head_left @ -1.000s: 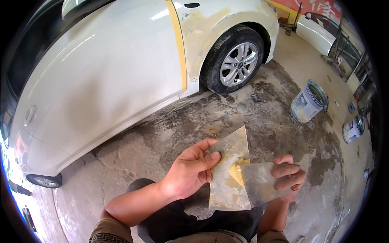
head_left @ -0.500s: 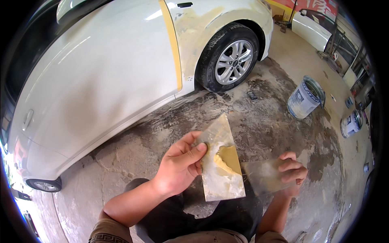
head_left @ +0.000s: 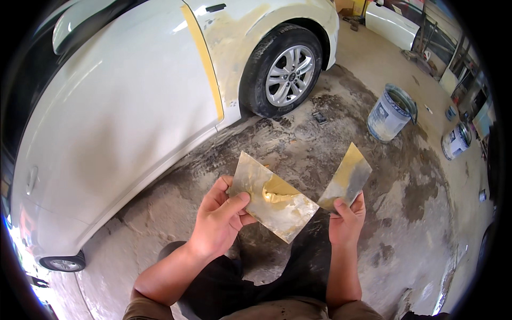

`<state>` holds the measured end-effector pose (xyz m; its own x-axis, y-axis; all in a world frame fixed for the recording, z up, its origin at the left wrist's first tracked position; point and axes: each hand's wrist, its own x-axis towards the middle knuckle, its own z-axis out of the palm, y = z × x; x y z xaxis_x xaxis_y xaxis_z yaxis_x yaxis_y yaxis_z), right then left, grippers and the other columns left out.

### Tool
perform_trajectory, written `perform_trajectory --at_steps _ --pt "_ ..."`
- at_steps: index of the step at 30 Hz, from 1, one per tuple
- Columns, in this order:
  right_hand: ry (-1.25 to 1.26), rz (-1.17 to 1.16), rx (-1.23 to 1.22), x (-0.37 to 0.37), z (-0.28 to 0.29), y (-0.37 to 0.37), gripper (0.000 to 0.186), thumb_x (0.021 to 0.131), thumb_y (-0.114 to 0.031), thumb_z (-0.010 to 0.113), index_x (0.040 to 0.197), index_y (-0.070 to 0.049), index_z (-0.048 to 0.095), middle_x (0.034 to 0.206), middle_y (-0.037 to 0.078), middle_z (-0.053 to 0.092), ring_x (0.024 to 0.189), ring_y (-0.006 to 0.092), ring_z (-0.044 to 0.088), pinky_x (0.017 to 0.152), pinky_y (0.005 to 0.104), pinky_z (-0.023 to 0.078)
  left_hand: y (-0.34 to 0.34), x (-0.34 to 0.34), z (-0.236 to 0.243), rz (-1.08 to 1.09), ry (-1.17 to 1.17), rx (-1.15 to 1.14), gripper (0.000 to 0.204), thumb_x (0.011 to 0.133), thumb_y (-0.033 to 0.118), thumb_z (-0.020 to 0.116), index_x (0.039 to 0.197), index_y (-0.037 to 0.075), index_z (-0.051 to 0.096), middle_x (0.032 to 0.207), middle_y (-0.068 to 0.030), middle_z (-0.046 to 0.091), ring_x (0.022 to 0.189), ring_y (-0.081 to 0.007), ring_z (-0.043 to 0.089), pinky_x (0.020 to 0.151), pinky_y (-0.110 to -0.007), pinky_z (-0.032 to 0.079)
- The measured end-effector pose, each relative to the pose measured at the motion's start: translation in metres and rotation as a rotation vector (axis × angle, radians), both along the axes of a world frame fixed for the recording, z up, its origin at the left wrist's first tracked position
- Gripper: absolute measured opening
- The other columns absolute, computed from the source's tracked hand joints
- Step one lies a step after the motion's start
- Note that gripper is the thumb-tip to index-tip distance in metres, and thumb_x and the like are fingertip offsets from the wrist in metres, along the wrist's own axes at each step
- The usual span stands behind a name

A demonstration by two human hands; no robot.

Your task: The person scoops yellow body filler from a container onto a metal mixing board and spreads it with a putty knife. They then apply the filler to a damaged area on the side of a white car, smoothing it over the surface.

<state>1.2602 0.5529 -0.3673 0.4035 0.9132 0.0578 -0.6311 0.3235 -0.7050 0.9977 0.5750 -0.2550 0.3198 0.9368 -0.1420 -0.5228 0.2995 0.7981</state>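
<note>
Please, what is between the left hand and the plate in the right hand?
The head view shows another plate, held in the left hand, with yellow paste on it.

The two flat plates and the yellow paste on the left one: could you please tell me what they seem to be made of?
Left plate: thin, stiff sheet, perhaps metal or plastic; straight-edged, with a dull, smeared grey surface. Right plate: likely similar, smooth grey and yellow-stained. Yellow paste: soft, thick and putty-like, judging by its raised, glossy ridge.
</note>
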Motion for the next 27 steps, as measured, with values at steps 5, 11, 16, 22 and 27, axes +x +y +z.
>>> perform_trajectory --at_steps 5,11,16,22,27 --pt "-0.174 -0.019 0.036 -0.022 0.032 -0.001 0.045 0.090 0.003 0.068 0.132 0.003 0.051 0.120 0.008 0.067 0.108 0.0143 0.062 0.098 0.0293 0.045 -0.003 0.004 -0.001 -0.064 -0.013 0.042 0.030 0.103 0.004 0.049 0.132 -0.001 0.045 0.123 -0.0134 0.063 0.113 -0.0229 0.065 0.095 -0.040 0.055" --pt "-0.270 0.059 0.098 -0.038 0.027 -0.009 0.027 0.096 -0.003 0.065 0.122 0.006 0.062 0.116 0.008 0.069 0.105 0.0118 0.062 0.093 0.0260 0.046 -0.008 0.007 -0.003 -0.057 0.001 0.056 0.035 0.102 0.002 0.048 0.136 0.001 0.047 0.125 -0.0109 0.063 0.109 -0.0203 0.066 0.089 -0.035 0.057" --pt "-0.382 0.107 0.139 -0.049 0.018 -0.018 0.023 0.093 0.003 0.063 0.115 0.007 0.065 0.116 0.013 0.069 0.103 0.0196 0.068 0.091 0.0336 0.053 -0.008 0.002 -0.007 -0.081 0.040 0.068 0.035 0.102 0.002 0.049 0.137 0.000 0.046 0.125 -0.0117 0.063 0.110 -0.0198 0.065 0.090 -0.034 0.058" --pt "-0.688 0.175 0.172 -0.058 0.020 -0.022 0.017 0.089 0.001 0.066 0.105 0.006 0.071 0.105 0.009 0.074 0.095 0.0158 0.070 0.082 0.0282 0.053 -0.012 -0.007 -0.006 -0.052 0.061 0.104 0.033 0.102 0.001 0.050 0.135 -0.001 0.047 0.123 -0.0133 0.065 0.109 -0.0203 0.067 0.090 -0.035 0.060" --pt "-0.916 0.147 0.195 -0.051 0.025 -0.017 0.016 0.086 0.002 0.067 0.101 0.005 0.072 0.094 0.010 0.076 0.085 0.0122 0.071 0.075 0.0263 0.053 -0.017 -0.013 -0.004 0.000 0.111 0.109 0.031 0.101 0.000 0.050 0.132 -0.001 0.048 0.119 -0.0132 0.066 0.104 -0.0203 0.069 0.085 -0.034 0.062"
